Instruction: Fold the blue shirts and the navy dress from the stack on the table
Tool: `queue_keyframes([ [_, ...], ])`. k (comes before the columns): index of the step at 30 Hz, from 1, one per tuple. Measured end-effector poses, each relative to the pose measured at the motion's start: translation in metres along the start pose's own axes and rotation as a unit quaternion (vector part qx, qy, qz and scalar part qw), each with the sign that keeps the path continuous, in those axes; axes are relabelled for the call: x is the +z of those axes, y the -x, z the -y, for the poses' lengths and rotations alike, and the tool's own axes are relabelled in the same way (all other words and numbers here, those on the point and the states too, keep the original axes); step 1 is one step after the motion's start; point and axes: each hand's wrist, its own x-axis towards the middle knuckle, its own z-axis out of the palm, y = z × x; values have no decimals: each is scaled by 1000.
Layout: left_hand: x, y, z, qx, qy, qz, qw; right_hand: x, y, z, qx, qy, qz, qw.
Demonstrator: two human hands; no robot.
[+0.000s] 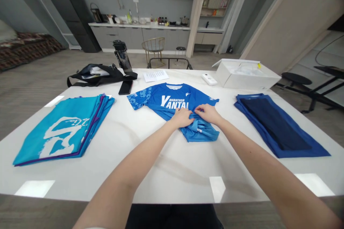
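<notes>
A blue marathon T-shirt (172, 100) with white lettering lies spread face up in the middle of the white table (172, 164). Its lower part is bunched into folds. My left hand (183, 117) and my right hand (208, 113) rest side by side on that bunched cloth, fingers curled and pinching the fabric. Both forearms reach in from the near edge.
A stack of turquoise shirts (64, 130) lies at the left, a dark blue folded stack (279, 125) at the right. Behind are a black bag (98, 74), a phone (125, 87), a bottle (122, 57), a paper sheet (156, 75), a white remote (209, 79) and an open white box (245, 74).
</notes>
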Motion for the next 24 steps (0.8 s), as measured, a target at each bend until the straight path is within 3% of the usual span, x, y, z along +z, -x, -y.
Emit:
queue_keyframes([
  [4,-12,11,-13,-27,13,-23,999,-7,35,1,0,-36,42,998],
  [9,-42,52,-15,-31,70,-79,994,-22,72,11,-31,-106,14,994],
  [12,-59,98,-9,-18,82,-95,992,-35,102,43,-74,-237,34,968],
  [15,-70,158,4,-11,84,-97,992,-44,139,93,-124,-318,83,936],
  [19,-77,240,29,-19,8,-69,997,-41,173,143,-166,-356,216,894],
  [21,-78,275,42,-47,-47,-64,996,-35,174,144,-147,-341,220,902],
  [24,-79,310,50,-82,-100,-76,989,-24,163,118,-113,-235,94,961],
])
